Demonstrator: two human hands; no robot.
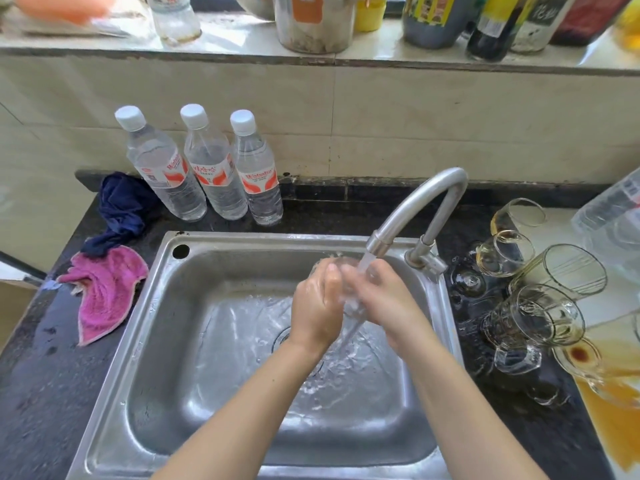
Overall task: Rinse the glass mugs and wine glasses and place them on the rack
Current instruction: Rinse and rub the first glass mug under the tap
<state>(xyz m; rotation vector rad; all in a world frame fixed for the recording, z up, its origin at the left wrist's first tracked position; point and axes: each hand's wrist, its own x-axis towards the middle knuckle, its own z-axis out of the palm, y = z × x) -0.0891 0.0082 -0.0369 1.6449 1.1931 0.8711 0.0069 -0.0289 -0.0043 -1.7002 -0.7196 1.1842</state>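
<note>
Over the steel sink (152, 306), my left hand (317, 303) and my right hand (384, 296) both grip a clear glass (348, 292) under the running stream from the tap (415, 206). The glass is mostly hidden between my fingers, so I cannot tell whether it is a mug or a wine glass. Water splashes around the drain below. On the counter to the right lie several glasses on their sides: a wine glass (504, 252), a tall tumbler (561, 271) and a handled mug (533, 317).
Three water bottles (211, 168) stand behind the sink. A pink cloth (104, 292) and a dark blue cloth (121, 209) lie at its left. At the right edge are a clear plastic container (613, 216) and an orange-patterned surface (613, 410). The ledge above holds jars and bottles.
</note>
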